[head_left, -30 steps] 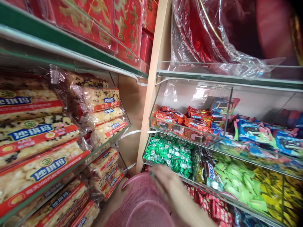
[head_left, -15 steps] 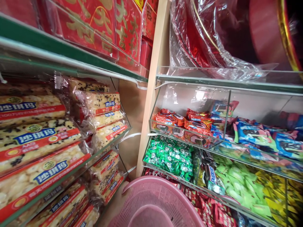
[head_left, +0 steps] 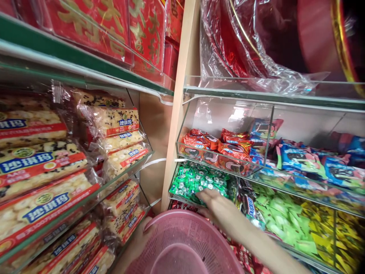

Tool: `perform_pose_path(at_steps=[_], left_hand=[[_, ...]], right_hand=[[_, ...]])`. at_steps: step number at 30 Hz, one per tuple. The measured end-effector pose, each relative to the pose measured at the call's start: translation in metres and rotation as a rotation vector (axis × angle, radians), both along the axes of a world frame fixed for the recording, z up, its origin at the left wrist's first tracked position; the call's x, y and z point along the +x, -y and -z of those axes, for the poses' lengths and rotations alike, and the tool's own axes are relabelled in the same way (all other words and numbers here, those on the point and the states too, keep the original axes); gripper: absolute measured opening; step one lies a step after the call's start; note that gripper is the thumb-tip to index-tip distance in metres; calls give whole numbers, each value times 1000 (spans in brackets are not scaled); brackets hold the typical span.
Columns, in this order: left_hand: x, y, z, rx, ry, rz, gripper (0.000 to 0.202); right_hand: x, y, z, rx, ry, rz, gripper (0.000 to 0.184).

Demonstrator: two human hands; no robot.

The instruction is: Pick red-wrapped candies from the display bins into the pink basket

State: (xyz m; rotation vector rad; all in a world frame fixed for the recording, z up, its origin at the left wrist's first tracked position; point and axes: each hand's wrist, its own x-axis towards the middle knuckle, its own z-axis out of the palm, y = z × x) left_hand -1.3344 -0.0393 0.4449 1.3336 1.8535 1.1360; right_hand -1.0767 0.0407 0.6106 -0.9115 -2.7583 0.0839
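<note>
My right hand [head_left: 218, 205] reaches into the clear bin of small green-wrapped candies [head_left: 194, 180] on the lower right shelf, its fingers lying on the pile, somewhat curled; whether it holds any candy is hidden. My left hand [head_left: 139, 241] grips the left rim of a pink plastic basket [head_left: 182, 247], thumb over the edge. The basket sits low in view, just below the candy bin.
Left shelves hold stacked long packs of yellow puffed snack bars [head_left: 42, 205]. Right shelf bins hold red snack packs [head_left: 216, 146], blue packs [head_left: 308, 160] and yellow-green candies [head_left: 288, 220]. Red gift boxes [head_left: 114, 26] and plastic-wrapped red trays [head_left: 256, 42] fill the top shelves.
My right hand, out of view half a second ago, has come back up over the basket and onto the green candies. The basket stays held low.
</note>
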Motion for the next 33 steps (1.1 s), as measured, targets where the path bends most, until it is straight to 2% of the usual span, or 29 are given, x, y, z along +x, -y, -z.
perform_pose_path(at_steps=[2,4,10,13,18,20,22,28,31,33], left_hand=[[1,0,-2,27,-22,20,31],[2,1,-5,43,-31,32,31],[5,1,-9,30,-43,29,32],[5,0,-8,34,-56,33,33],[5,1,-9,24,-36,53,32],[6,1,-9,28,-26,55,32],[6,1,-10,31,-25,52,32],[7,1,-11,16,-49,50,30],[8,2,-11,9,-70,47,30],[7,2,-10,2,-94,46,30]], right_hand=[[9,-24,-16,60,36,61,39],[11,-41,-21,87,88,120,50],[-5,-54,-17,-18,248,269,74],[-10,-56,-15,0,276,247,68],[-9,-60,-14,98,245,188,37],[-8,-61,-13,106,223,178,32],[-7,-61,-12,83,211,166,35],[-4,-65,-8,8,212,108,71],[-6,-67,-11,3,259,77,76],[-10,-68,-13,16,298,67,73]])
